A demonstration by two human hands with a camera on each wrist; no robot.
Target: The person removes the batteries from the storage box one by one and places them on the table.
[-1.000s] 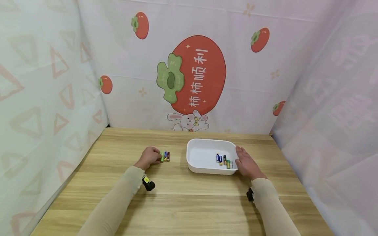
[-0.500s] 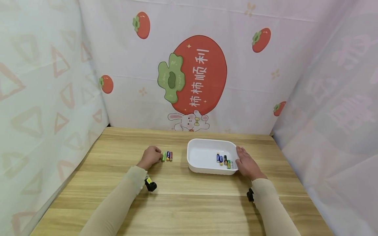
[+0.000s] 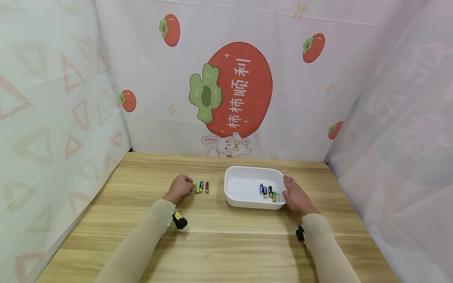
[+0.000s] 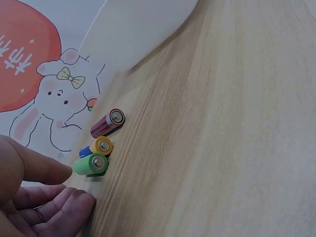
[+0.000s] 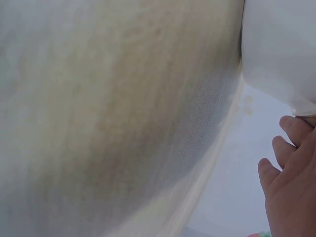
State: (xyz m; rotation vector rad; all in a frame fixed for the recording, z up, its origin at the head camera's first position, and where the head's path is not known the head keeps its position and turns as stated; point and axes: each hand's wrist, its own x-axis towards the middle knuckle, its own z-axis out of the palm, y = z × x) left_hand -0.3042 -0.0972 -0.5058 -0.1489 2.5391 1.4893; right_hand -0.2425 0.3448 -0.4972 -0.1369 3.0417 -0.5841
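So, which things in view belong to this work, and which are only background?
Work:
green cylindrical battery
blue-and-yellow cylindrical battery
dark-red cylindrical battery
white rectangular tray
five variously coloured batteries inside it

Background:
white printed cloth backdrop
pale wooden tabletop

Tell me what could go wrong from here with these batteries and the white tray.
The left hand is right by the green battery, so a slip might roll it into the blue-and-yellow battery. The dark red battery lies on its side, apart from those two; a knock could send it rolling along the table. The right hand is against the white tray, so a sudden push might shift the batteries inside.
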